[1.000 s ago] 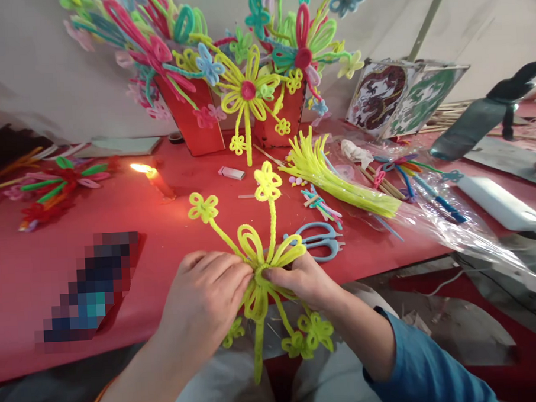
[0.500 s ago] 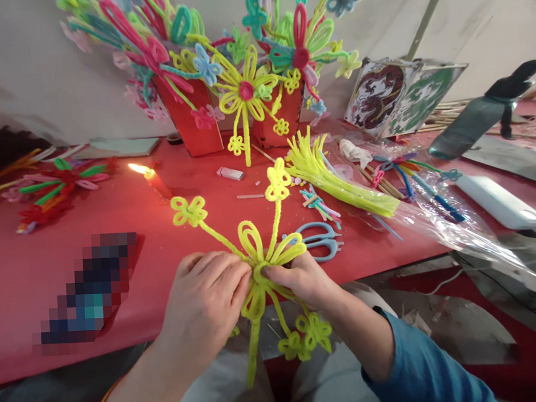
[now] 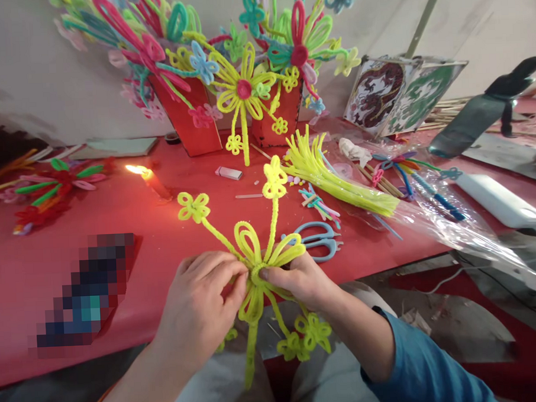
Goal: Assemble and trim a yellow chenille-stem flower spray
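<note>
A yellow pipe-cleaner flower (image 3: 256, 276) with looped petals, a thick stem and several small blossoms on stalks is held above my lap at the table's front edge. My right hand (image 3: 300, 279) grips it near the coiled centre from the right, thumb pressed beside the coil. From the left, my left hand (image 3: 210, 298) has its fingers pinched against the left side of the centre; the fingertips partly hide what they hold. Just behind my right hand lie blue-handled scissors (image 3: 318, 241) on the red table (image 3: 180, 234).
A lit candle (image 3: 149, 179) burns at the left middle, a blurred-out dark object (image 3: 88, 292) in front of it. Yellow pipe cleaners (image 3: 338, 180) lie in a plastic bag at right. Red pots (image 3: 193, 124) of flowers, a bottle (image 3: 473, 121) and a white device (image 3: 501, 199) stand or lie around.
My left fingers have shifted slightly and loosened their curl at the flower's centre. The left small blossom has moved a little right. My right hand keeps its grip.
</note>
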`<state>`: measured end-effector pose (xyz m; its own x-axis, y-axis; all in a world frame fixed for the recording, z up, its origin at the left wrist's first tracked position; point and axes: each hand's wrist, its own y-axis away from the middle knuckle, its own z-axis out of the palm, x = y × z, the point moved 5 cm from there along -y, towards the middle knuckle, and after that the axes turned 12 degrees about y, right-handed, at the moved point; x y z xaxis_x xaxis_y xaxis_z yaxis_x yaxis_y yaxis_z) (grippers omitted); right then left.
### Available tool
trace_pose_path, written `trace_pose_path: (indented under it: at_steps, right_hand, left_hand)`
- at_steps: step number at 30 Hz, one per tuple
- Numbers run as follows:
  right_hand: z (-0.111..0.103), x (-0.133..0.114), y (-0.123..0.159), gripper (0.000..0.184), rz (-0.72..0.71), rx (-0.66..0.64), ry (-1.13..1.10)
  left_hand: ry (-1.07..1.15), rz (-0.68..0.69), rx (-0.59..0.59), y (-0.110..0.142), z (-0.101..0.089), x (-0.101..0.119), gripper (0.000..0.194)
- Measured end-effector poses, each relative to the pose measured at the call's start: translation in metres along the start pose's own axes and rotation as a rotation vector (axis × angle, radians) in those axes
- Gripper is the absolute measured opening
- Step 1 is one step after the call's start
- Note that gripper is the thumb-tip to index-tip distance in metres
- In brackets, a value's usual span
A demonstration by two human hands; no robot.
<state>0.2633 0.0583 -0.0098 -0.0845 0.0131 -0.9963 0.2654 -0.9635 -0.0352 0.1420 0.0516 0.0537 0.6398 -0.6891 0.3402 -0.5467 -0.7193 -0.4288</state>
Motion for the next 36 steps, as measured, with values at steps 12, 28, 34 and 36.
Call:
trace_pose_path:
  at_steps: [12, 28, 34, 36]
  right_hand:
    - [-0.002, -0.001, 0.001, 0.014, -0.001, -0.012, 0.130]
    - [-0.001, 0.001, 0.002, 0.016, 0.008, -0.024, 0.119]
    - [-0.001, -0.002, 0.002, 0.017, -0.005, -0.030, 0.107]
    - [-0.001, -0.002, 0.003, 0.017, -0.010, -0.022, 0.113]
  left_hand:
    - [-0.081, 0.077, -0.090, -0.001, -0.001, 0.005, 0.012]
    - [-0.086, 0.064, -0.068, 0.000, -0.004, 0.008, 0.011]
    - [0.075, -0.044, -0.024, -0.001, -0.004, 0.001, 0.012]
    - [0.122, -0.075, -0.032, -0.001, -0.004, -0.002, 0.011]
